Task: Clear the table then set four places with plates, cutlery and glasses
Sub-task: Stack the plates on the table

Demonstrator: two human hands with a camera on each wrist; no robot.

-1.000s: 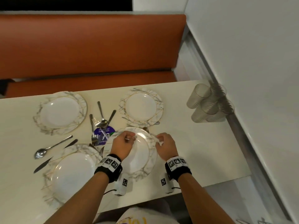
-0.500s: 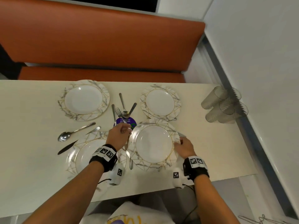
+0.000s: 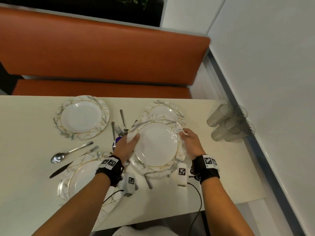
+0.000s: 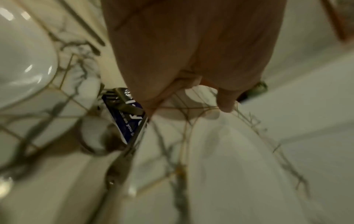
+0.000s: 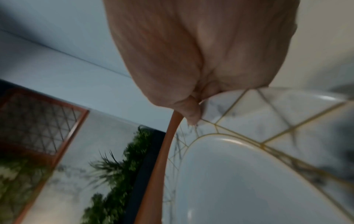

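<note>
Left hand [image 3: 127,148] and right hand [image 3: 190,143] grip opposite rims of the held plate [image 3: 156,145], raised above the table [image 3: 25,193]. Plates: four, marbled with gold lines. Glasses [image 3: 230,125] (four, lying clustered) by the wall. Blue label [image 4: 124,119]: writing unreadable.

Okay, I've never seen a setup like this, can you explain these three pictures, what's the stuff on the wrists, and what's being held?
No machine: a person wears a head camera and one on each wrist band. The head view looks down at a cream table. The left hand and right hand grip opposite edges of a marble-patterned white plate with gold lines. The wrist views show each palm close up against that plate's rim. Three more plates, loose cutlery and clear plastic cups lie around.
</note>
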